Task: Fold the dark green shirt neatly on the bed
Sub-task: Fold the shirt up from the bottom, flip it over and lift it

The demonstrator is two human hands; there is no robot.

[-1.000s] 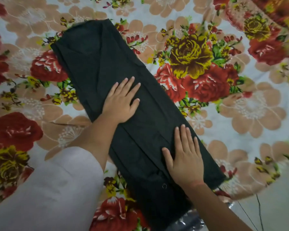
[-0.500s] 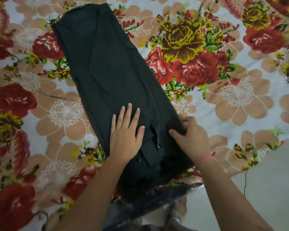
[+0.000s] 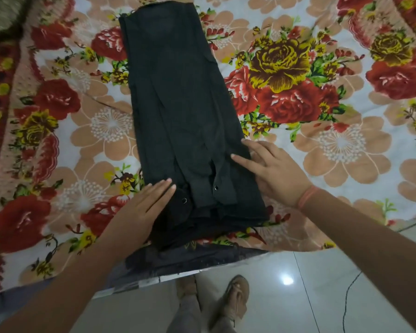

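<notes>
no readable text, labels, brand marks or numbers anywhere in view: none on the dark green shirt (image 3: 183,121), none on the floral bedsheet (image 3: 341,150), none on the floor tiles (image 3: 298,304).

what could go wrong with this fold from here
1. The dark green shirt lies as a long strip with its near end at the bed edge; it may slip toward the floor.
2. Both the left hand and the right hand sit at the near end, so the far end is free and could skew when folded.
3. Loose layers near the snap buttons may bunch.
</notes>
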